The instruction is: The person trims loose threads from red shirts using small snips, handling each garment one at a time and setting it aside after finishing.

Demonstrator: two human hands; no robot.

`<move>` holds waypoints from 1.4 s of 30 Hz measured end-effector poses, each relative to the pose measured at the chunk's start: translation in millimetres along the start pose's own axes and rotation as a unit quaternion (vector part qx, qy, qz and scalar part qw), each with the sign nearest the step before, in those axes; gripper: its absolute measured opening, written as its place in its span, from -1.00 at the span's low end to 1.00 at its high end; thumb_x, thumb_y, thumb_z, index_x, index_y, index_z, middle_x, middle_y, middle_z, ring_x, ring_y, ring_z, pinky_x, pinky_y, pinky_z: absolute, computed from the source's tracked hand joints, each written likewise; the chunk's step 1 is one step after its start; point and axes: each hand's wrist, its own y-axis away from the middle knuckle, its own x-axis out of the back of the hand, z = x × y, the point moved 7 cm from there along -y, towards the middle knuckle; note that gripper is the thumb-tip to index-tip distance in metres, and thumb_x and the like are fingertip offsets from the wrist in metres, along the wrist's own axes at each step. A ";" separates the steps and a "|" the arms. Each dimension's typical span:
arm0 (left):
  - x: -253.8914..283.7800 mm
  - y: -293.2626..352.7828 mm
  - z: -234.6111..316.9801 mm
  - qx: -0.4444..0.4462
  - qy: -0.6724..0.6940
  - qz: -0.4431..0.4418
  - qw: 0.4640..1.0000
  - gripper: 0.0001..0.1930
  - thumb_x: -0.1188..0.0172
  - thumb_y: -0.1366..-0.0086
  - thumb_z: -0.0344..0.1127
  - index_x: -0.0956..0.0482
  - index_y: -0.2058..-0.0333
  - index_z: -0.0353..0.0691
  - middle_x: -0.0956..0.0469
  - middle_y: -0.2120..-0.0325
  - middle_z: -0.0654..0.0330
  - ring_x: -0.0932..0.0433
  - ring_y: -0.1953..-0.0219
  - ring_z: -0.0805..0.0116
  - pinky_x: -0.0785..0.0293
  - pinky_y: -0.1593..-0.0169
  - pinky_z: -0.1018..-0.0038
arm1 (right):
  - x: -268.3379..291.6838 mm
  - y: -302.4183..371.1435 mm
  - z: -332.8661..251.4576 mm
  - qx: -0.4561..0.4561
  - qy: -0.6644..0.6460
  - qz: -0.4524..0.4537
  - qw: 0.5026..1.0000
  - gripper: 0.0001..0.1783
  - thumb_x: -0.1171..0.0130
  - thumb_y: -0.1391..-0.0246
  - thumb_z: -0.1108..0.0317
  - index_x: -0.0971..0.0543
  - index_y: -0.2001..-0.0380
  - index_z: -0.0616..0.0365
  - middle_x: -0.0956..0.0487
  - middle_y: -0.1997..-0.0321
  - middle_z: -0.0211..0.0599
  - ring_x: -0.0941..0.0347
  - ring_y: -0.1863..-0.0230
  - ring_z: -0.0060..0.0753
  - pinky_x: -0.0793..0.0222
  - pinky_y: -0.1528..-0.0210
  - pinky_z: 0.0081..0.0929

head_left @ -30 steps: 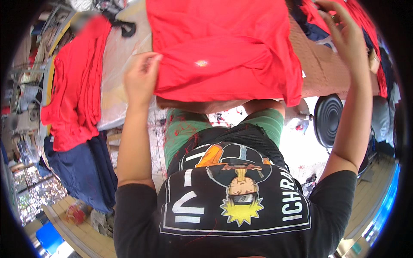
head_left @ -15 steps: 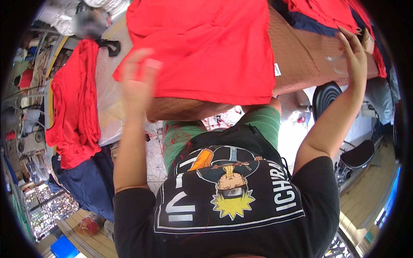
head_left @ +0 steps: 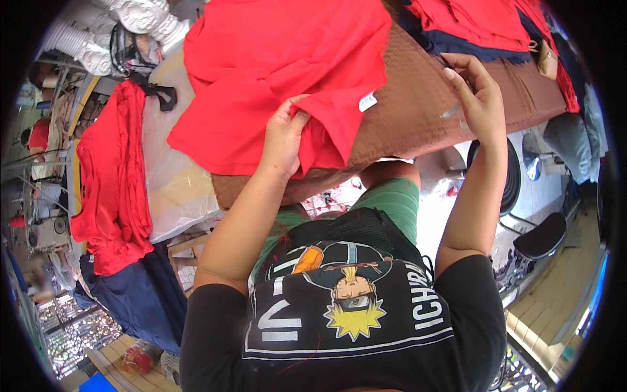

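Observation:
A red garment [head_left: 281, 59] lies spread over the brown-covered table in front of me, its near edge folded up. My left hand [head_left: 286, 136] pinches that edge between thumb and fingers, lifting a flap of cloth. A small white label [head_left: 368, 102] shows on the garment's right side, near the lifted part. Over the brown cover to the right, my right hand [head_left: 480, 95] is held with thumb and fingers nearly together. A small dark tip shows at its fingertips and a pale, shiny bit beside the palm; I cannot make out what it holds.
Folded red garments [head_left: 111, 176] hang over the left table's edge, above dark blue cloth [head_left: 140, 294]. More red garments [head_left: 477, 23] and navy cloth are piled at the far right. A round black stool seat [head_left: 506, 176] stands at right. Thread scraps litter the floor.
My left hand has moved right and taken hold of the garment's near edge, folding it up. My right hand has come left, closer to the garment. The white label now lies farther left.

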 end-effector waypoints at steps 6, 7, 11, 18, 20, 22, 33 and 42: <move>8.7 -1.0 -0.2 0.003 0.053 0.012 0.999 -0.80 -0.06 -0.36 -0.42 -0.45 0.08 -0.33 -0.55 0.13 0.11 -0.54 0.08 0.38 -0.48 -0.05 0.44 | -48.9 5.2 -27.1 0.078 -0.031 -0.026 0.996 -0.75 -0.26 -0.06 0.38 -0.57 0.16 0.13 -0.56 0.35 -0.46 -0.38 0.37 -0.67 -0.34 0.29 -0.63; 8.8 -0.5 0.0 0.003 0.065 0.012 0.998 -0.80 -0.06 -0.36 -0.41 -0.46 0.08 -0.33 -0.55 0.12 0.11 -0.54 0.08 0.38 -0.47 -0.06 0.44 | -63.7 13.3 -33.3 0.081 -0.031 -0.037 0.996 -0.68 -0.33 0.02 0.34 -0.56 0.17 0.13 -0.59 0.30 -0.39 -0.43 0.33 -0.61 -0.37 0.27 -0.59; 9.3 -2.8 1.3 -0.005 0.074 0.032 0.997 -0.81 -0.05 -0.35 -0.41 -0.48 0.11 -0.34 -0.56 0.14 0.09 -0.55 0.07 0.36 -0.46 -0.05 0.44 | -135.2 63.7 -64.1 0.123 0.040 -0.097 0.987 -0.26 -0.53 0.37 0.18 -0.43 0.03 -0.01 -0.48 0.07 -0.28 -0.58 0.23 -0.24 -0.53 0.35 -0.37; 28.9 -7.3 78.0 -0.136 -0.134 -0.034 0.981 -0.77 0.13 -0.25 -0.43 -0.54 0.33 -0.37 -0.57 0.44 0.23 -0.53 0.30 0.46 -0.40 0.09 0.52 | -156.0 49.2 -25.8 -0.042 -0.250 -0.092 0.963 -0.82 -0.21 -0.11 0.45 -0.60 0.20 0.22 -0.58 0.48 -0.56 -0.43 0.47 -0.67 -0.33 0.48 -0.62; 34.5 -1.2 90.5 -0.096 -0.215 -0.061 0.970 -0.80 0.05 -0.26 -0.42 -0.55 0.35 -0.39 -0.51 0.46 0.30 -0.47 0.29 0.54 -0.38 0.14 0.55 | -155.2 56.8 -18.6 -0.246 -0.326 -0.212 0.888 -0.81 -0.20 -0.15 0.38 -0.62 0.18 0.17 -0.47 0.56 -0.70 -0.22 0.62 -0.82 -0.11 0.60 -0.75; 46.5 -3.7 86.7 -0.116 -0.348 -0.002 0.930 -0.84 -0.06 -0.24 -0.41 -0.57 0.31 -0.34 -0.53 0.41 0.29 -0.49 0.25 0.50 -0.40 0.14 0.53 | -163.0 62.6 -12.8 -0.266 -0.339 -0.219 0.875 -0.80 -0.20 -0.16 0.34 -0.62 0.16 0.13 -0.40 0.61 -0.72 -0.09 0.66 -0.86 0.03 0.63 -0.78; -35.6 48.8 79.6 -0.340 -0.609 -0.028 0.716 -0.76 -0.37 -0.03 -0.43 -0.68 0.26 -0.18 -0.56 0.22 0.23 -0.51 0.14 0.31 -0.44 0.05 0.44 | -169.2 69.3 -7.1 -0.257 -0.383 -0.214 0.861 -0.75 -0.16 -0.18 0.35 -0.60 0.09 0.12 -0.37 0.61 -0.74 -0.06 0.67 -0.87 0.08 0.64 -0.78; -26.8 33.9 75.4 -0.239 -0.483 -0.036 0.842 -0.90 -0.20 -0.25 -0.42 -0.60 0.30 -0.33 -0.61 0.29 0.17 -0.57 0.19 0.42 -0.45 0.02 0.52 | -159.4 74.5 -5.2 -0.252 -0.359 -0.218 0.872 -0.77 -0.16 -0.17 0.37 -0.61 0.11 0.11 -0.37 0.62 -0.72 -0.10 0.64 -0.84 0.02 0.61 -0.76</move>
